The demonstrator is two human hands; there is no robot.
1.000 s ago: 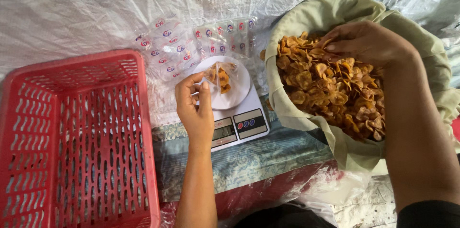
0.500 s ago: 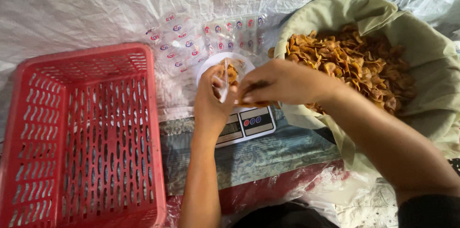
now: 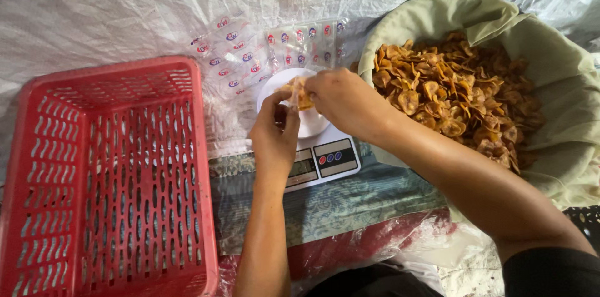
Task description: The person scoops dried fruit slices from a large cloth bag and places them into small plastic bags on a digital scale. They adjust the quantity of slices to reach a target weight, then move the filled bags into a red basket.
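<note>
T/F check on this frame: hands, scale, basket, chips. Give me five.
1. Both hands meet over the white scale. True.
2. The red basket holds chips. False: nothing shows inside it.
3. The right hand is in the cloth-lined tub. False: it is at the scale's pan, beside the left hand.
4. The fried chips lie heaped in the tub. True.
5. The clear printed bags lie inside the basket. False: they lie on the sheet behind the scale.
</note>
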